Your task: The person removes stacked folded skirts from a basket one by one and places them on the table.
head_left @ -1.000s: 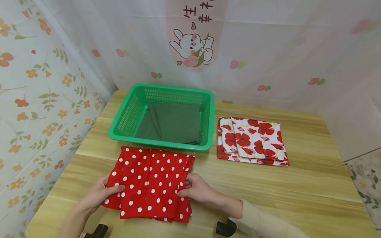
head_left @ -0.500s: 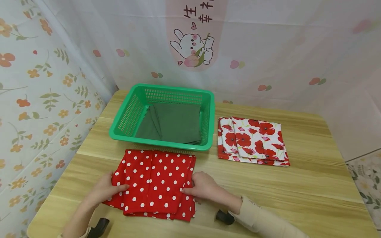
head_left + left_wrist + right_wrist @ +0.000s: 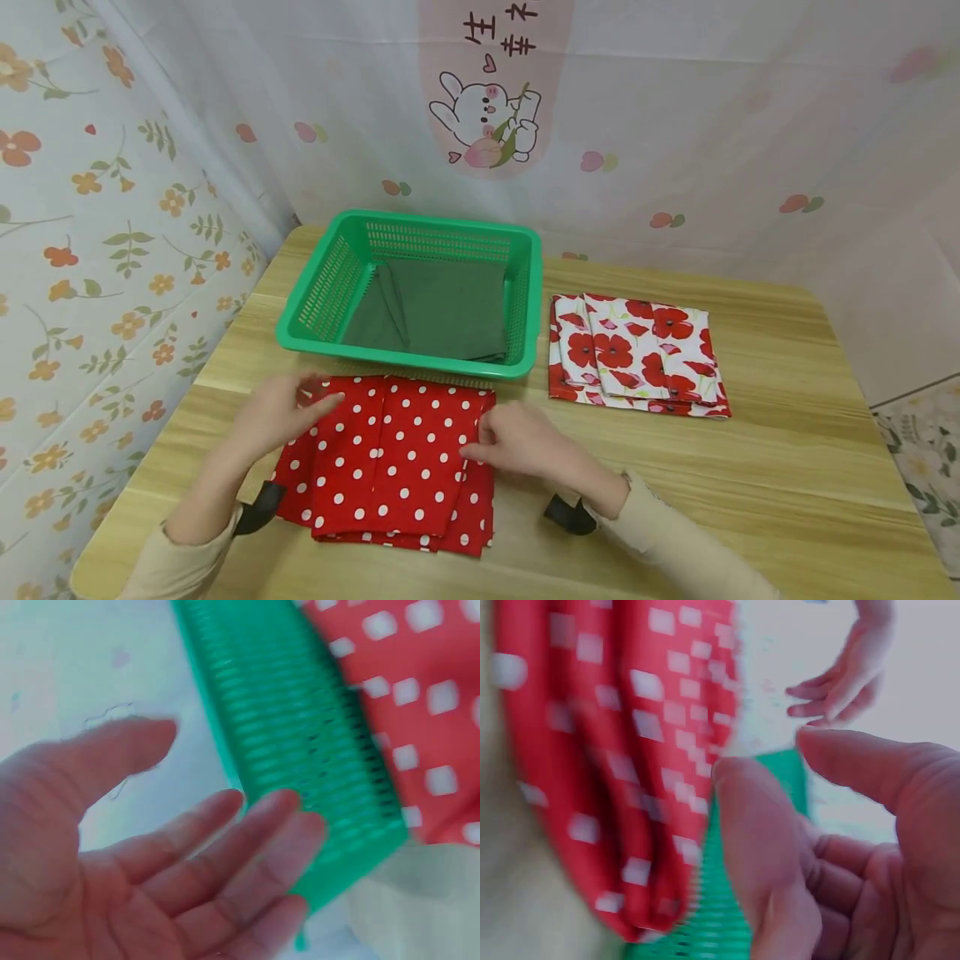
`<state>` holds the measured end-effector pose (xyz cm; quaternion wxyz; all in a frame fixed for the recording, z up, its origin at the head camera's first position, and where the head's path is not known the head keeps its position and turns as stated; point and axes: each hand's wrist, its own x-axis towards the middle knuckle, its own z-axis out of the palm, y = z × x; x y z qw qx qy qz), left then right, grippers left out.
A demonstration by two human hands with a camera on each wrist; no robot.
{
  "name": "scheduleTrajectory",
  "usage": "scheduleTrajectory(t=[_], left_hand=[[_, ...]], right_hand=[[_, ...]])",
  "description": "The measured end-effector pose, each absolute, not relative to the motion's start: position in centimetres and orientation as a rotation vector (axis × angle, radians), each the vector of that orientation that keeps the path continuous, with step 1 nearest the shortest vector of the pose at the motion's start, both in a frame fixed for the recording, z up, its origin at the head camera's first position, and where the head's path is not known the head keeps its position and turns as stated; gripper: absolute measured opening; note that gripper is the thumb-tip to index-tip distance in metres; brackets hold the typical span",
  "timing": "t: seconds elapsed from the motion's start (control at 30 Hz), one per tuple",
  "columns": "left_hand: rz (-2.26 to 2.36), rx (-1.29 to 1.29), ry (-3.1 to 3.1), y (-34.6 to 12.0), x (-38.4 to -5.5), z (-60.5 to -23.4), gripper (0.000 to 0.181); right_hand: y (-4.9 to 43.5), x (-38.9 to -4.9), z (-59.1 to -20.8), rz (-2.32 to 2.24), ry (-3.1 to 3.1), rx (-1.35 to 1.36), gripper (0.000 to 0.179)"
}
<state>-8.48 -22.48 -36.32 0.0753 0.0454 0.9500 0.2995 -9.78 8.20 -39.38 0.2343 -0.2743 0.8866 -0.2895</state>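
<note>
A red cloth with white dots (image 3: 408, 467) lies folded in layers on the table, just in front of the green basket. Above its upper left corner is my left hand (image 3: 273, 417). In the left wrist view that hand (image 3: 187, 877) has thumb and fingers spread, with nothing in them. My right hand (image 3: 521, 442) hovers by the cloth's right edge. The right wrist view shows its thumb (image 3: 870, 765) and forefinger apart, the other fingers loosely bent, holding nothing; the cloth's layered edge (image 3: 600, 750) is beside it.
The green basket (image 3: 408, 361) stands behind the dotted cloth, with a folded dark green cloth (image 3: 450, 308) inside. To its right lies a folded poppy-print cloth (image 3: 630, 354). Bare wooden table (image 3: 750, 500) extends at the right. Printed curtains (image 3: 675, 125) hang behind and at the left.
Both hands have let go of the dotted cloth. My left hand has risen toward its upper left corner; the right has moved slightly up. The cloth shifted a little right, then lay still.
</note>
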Motion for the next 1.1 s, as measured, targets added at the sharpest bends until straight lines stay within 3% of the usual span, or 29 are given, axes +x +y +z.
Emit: scheduleTrajectory(t=[0.13,0.3,0.5,0.8,1.1], left_hand=[[1.088,0.207,2.932,-22.6,-11.3,-34.7,0.031],[1.412,0.052,2.671,-22.3,-15.5,-33.8,0.048],[1.803,-0.196,2.101,-21.2,-20.8,-33.6,0.063],[1.594,-0.310,2.159,-19.7,-24.2,-34.7,0.063],[1.428,-0.462,2.230,-19.5,-26.8,-35.3,0.082]], right_hand=[[8.1,-11.3,-37.0,-1.051,2.377,-0.790,0.018],[7.6,-13.9,-35.3,-1.346,2.477,-0.891,0.011],[7.0,-17.6,-34.9,-1.479,2.591,-0.723,0.029],[6.2,-21.0,-34.9,-1.496,2.470,-0.336,0.058],[4.9,-24.6,-35.2,-1.724,2.192,0.084,0.061]])
